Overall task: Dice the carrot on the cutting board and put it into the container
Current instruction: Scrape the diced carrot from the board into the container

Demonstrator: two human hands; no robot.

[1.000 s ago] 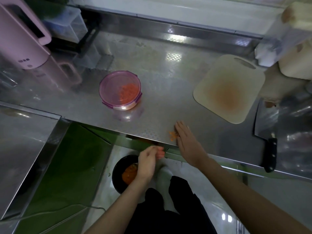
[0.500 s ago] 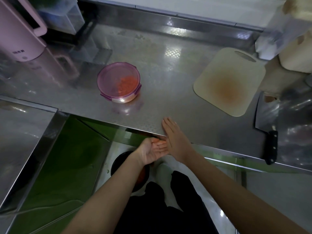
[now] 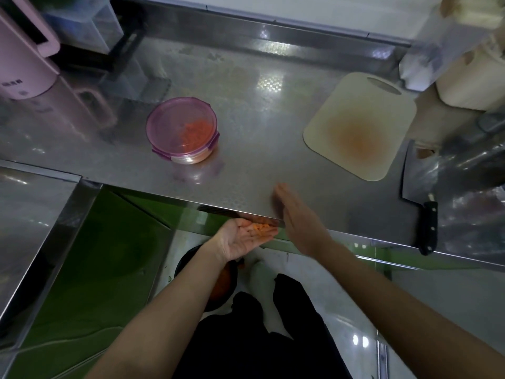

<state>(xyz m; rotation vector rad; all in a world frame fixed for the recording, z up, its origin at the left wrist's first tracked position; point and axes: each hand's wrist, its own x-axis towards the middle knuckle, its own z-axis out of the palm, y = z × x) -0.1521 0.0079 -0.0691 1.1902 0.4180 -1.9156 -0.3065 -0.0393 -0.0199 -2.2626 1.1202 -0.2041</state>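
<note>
Purple container (image 3: 181,127), orange carrot dice (image 3: 194,132), orange-stained beige cutting board (image 3: 360,124)

Container (image 3: 182,129) left on counter (image 3: 246,105); cutting board (image 3: 360,124) right — cleaver (image 3: 418,184) beside.

L hand (image 3: 240,237): 1 s ago fingers curled, back of hand up, below front edge of counter (image 3: 246,170). Now palm up, fingers relaxed, cupped right under that edge.
R hand (image 3: 299,218): was flat, palm down at the front edge. Now tipped edge-on, motion-blurred, just beside L fingertips.
carrot bits (image 3: 261,228): were on the counter by R fingertips, near front edge. Now off the counter, lying on L fingers.
</note>
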